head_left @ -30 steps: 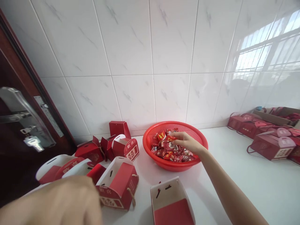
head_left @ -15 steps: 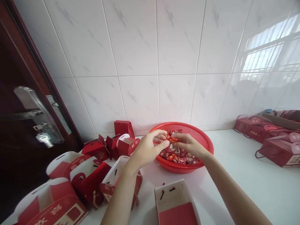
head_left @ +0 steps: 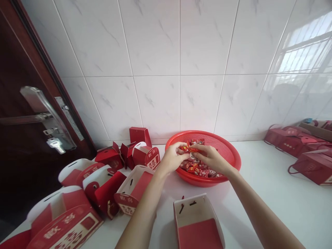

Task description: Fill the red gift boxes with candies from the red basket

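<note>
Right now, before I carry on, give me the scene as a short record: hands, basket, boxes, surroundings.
Left hand: over the red basket, fingertips at small wrapped packets; exact grip unclear
Right hand: facing the left, fingertips close to it, also at the packets; exact grip unclear
Front box: open, on the white counter, nearer the camera than the basket
Left-side boxes: red, several open
Right-side boxes: red, near the wall
</note>
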Demonstrator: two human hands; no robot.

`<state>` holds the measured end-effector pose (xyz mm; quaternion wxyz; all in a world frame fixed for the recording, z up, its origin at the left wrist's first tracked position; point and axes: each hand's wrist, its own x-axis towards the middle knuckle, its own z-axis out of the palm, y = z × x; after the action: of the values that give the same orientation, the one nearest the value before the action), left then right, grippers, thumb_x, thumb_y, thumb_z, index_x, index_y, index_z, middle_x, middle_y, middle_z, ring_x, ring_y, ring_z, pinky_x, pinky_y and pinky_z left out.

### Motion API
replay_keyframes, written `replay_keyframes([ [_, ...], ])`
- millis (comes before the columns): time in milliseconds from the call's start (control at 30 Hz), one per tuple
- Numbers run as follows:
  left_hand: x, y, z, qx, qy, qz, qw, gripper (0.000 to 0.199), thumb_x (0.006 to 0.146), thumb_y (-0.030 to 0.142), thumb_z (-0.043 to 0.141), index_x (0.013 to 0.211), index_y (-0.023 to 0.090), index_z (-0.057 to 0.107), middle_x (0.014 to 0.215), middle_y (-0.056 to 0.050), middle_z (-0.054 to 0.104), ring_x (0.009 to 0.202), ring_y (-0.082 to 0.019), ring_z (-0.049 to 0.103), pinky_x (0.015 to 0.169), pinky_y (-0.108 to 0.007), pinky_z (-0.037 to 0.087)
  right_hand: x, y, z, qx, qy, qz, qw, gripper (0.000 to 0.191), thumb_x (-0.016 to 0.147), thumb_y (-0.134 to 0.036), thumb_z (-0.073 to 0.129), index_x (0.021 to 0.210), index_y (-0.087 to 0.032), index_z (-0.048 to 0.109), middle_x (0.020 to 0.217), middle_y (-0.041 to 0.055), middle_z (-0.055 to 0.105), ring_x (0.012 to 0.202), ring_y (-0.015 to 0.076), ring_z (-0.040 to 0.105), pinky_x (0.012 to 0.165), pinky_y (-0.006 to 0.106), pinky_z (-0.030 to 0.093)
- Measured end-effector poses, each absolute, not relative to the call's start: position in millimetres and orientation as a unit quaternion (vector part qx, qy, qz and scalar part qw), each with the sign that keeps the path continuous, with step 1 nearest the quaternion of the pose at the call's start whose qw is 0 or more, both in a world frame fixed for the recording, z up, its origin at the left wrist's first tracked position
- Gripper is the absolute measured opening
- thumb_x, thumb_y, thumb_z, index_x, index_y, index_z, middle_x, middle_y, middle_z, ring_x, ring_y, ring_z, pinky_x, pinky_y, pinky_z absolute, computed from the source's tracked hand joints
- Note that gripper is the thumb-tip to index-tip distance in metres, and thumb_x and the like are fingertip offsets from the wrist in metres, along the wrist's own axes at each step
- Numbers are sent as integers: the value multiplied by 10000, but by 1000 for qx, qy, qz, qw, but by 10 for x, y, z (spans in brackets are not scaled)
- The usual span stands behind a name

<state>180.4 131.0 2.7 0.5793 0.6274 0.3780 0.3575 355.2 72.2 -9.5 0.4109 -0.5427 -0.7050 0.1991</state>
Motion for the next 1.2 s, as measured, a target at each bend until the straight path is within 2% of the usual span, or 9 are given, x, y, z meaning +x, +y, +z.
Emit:
replay_keyframes([
  [167, 1880, 1376, -63, 608, 395, 366, 584, 214, 822, -32, 626, 896, 149, 713, 706, 13, 658, 622, -139, 688, 673, -288, 614, 3565, 775, -196, -562, -750, 123, 326, 428, 958, -132, 410, 1263, -192, 704, 902, 79, 758, 784, 223, 664, 764, 355, 503],
  [367, 1879, 1388, -68, 615, 382, 375, 579, 28, 859, 192, 727, 848, 166, 729, 791, -25, 718, 693, -166, 705, 633, -271, 595, 3496, 778, -185, -544, -768, 99, 324, 448, 975, -159, 386, 1325, -179, 665, 1011, 112, 745, 887, 249, 673, 793, 373, 517],
  [500, 1874, 1391, -83, 631, 381, 380, 558, 142, 790, 162, 794, 916, 174, 730, 712, 0, 701, 648, -150, 680, 596, -231, 542, 3501, 749, -170, -555, -747, 157, 330, 543, 919, -120, 412, 1420, -183, 612, 999, 91, 760, 813, 225, 692, 783, 377, 553],
  [633, 1870, 1423, -103, 647, 383, 385, 536, 176, 765, 130, 787, 928, 171, 734, 708, 8, 689, 657, -138, 656, 585, -209, 497, 3693, 742, -162, -536, -722, 227, 374, 634, 897, -134, 451, 1521, -238, 500, 1302, 103, 704, 1138, 257, 685, 943, 412, 561],
  [733, 1880, 1452, -142, 657, 383, 380, 526, 142, 763, 128, 751, 898, 164, 724, 670, 13, 675, 596, -130, 625, 555, -213, 478, 3921, 813, -131, -576, -698, 248, 346, 591, 947, -205, 439, 1536, -247, 456, 1363, 111, 670, 1181, 249, 671, 884, 379, 588],
  [800, 1895, 1472, -180, 665, 381, 381, 518, 98, 762, 124, 710, 850, 168, 714, 634, 24, 659, 553, -119, 599, 535, -209, 463, 4063, 911, -106, -613, -701, 243, 271, 516, 939, -219, 466, 1446, -231, 562, 1279, 111, 712, 1083, 250, 699, 770, 341, 591],
  [900, 1919, 1498, -237, 676, 376, 390, 500, 68, 729, 130, 679, 770, 177, 706, 606, 28, 654, 538, -117, 588, 517, -202, 440, 4205, 1100, -104, -628, -713, 242, 196, 324, 778, -179, 663, 1079, -219, 776, 936, 68, 772, 797, 234, 705, 656, 319, 542],
  [1067, 1931, 1488, -248, 691, 371, 393, 479, 63, 711, 212, 694, 665, 185, 727, 612, -11, 707, 583, -161, 641, 582, -249, 493, 4236, 1305, -251, -637, -722, 228, 143, 422, 475, -196, 874, 883, -271, 795, 800, 10, 725, 672, 195, 640, 539, 271, 443],
  [1200, 1925, 1460, -217, 703, 364, 394, 467, 106, 722, 268, 732, 652, 195, 764, 646, -34, 750, 641, -198, 687, 649, -285, 516, 4209, 1314, -341, -622, -730, 236, 155, 293, 482, -278, 891, 736, -254, 748, 654, -13, 654, 553, 154, 561, 477, 261, 383],
])
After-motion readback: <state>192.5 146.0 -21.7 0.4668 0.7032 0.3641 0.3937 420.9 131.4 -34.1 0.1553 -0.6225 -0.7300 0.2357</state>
